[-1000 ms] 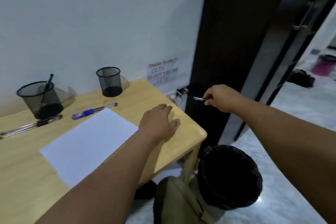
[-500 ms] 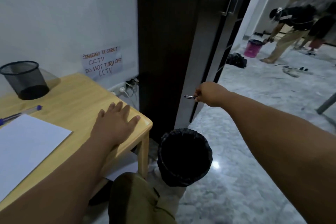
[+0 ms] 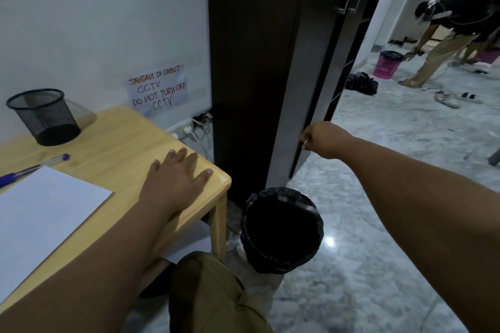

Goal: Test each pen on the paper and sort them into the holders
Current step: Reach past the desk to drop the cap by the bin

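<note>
My left hand (image 3: 178, 178) lies flat, fingers spread, on the right corner of the wooden table (image 3: 121, 143). My right hand (image 3: 324, 140) is stretched out over the floor above a black lined bin (image 3: 281, 230), its fingers curled in, and no pen sticks out of it. A thin pale blurred streak (image 3: 308, 207) crosses the bin's mouth; I cannot tell what the streak is. A white sheet of paper (image 3: 40, 222) lies at the left. A blue pen (image 3: 32, 169) rests just behind the paper. One black mesh holder (image 3: 44, 116) stands by the wall.
A tall dark cabinet (image 3: 257, 48) stands right of the table. A handwritten CCTV notice (image 3: 158, 89) and plugs are on the wall. My knee (image 3: 216, 292) is below the table corner. Far right, a person bends near a pink bucket (image 3: 387, 63) on the marble floor.
The view has swung right, and the second holder and the other pens have left the frame. The pen tip that stuck out of my right hand no longer shows. My left hand stayed put.
</note>
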